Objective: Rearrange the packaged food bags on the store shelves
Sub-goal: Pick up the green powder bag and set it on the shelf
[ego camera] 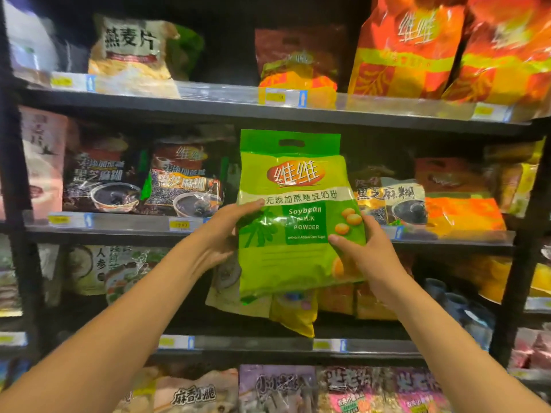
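Note:
A green soybean milk powder bag stands upright in mid-air in front of the second shelf. My left hand grips its left edge, thumb across the front. My right hand grips its lower right side, thumb on the front. The bag's top reaches just under the upper shelf, and its bottom hangs below the second shelf's edge. Behind the bag the shelf slot is dark, with black sesame paste bags to its left and another one to its right.
Orange-red bags and an oat flake bag stand on the top shelf. Yellow and tan bags sit on the third shelf below the held bag. Purple and pink bags fill the lowest row. Black uprights frame the shelving.

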### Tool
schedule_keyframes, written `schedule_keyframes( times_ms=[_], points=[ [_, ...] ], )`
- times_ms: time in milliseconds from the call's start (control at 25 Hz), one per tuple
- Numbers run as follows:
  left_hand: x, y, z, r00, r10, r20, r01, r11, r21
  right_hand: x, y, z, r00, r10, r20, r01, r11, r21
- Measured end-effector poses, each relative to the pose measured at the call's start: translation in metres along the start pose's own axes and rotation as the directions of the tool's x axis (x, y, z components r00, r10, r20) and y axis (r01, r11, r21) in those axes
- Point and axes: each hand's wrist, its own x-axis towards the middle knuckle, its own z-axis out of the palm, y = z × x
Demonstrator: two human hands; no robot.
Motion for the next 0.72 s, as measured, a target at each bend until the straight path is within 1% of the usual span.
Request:
schedule_keyframes(
  times_ms=[80, 160, 200, 280, 400, 440, 480, 600, 720],
  points=[
    [0.007, 0.003, -0.004, 0.992, 0.018, 0.124, -0.027, 0.997, 0.072, 0.024, -0.004, -0.001, 1.0, 0.017, 0.008, -0.017, 1.0, 0.003],
    [0.02, 0.013, -0.01, 0.973, -0.047, 0.227, 0.009, 0.986, 0.165, 0.045, -0.009, 0.001, 0.998, 0.055, 0.011, -0.055, 0.998, 0.028],
    [0.026, 0.019, -0.012, 0.966, -0.088, 0.243, 0.036, 0.977, 0.209, 0.055, -0.012, 0.003, 0.997, 0.076, 0.004, -0.076, 0.996, 0.037],
    [0.039, 0.029, -0.019, 0.962, -0.128, 0.242, 0.073, 0.973, 0.221, 0.074, -0.015, 0.003, 0.993, 0.117, -0.007, -0.117, 0.993, 0.035],
    [0.059, 0.035, -0.023, 0.966, -0.122, 0.228, 0.097, 0.989, 0.116, 0.105, -0.017, 0.002, 0.983, 0.183, -0.012, -0.181, 0.98, 0.087],
    [0.065, 0.037, -0.022, 0.965, -0.115, 0.234, 0.09, 0.989, 0.114, 0.114, -0.019, 0.002, 0.983, 0.185, -0.012, -0.183, 0.978, 0.104],
    [0.073, 0.038, -0.022, 0.967, -0.099, 0.235, 0.069, 0.988, 0.135, 0.121, -0.021, 0.003, 0.985, 0.174, -0.01, -0.172, 0.98, 0.098],
    [0.098, 0.043, -0.025, 0.983, -0.047, 0.178, 0.013, 0.982, 0.186, 0.149, -0.027, 0.011, 0.989, 0.145, -0.035, -0.146, 0.989, -0.016],
    [0.128, 0.046, -0.036, 0.99, -0.046, 0.131, 0.01, 0.963, 0.268, 0.173, -0.028, 0.024, 0.989, 0.14, -0.054, -0.141, 0.99, -0.021]
  ],
)
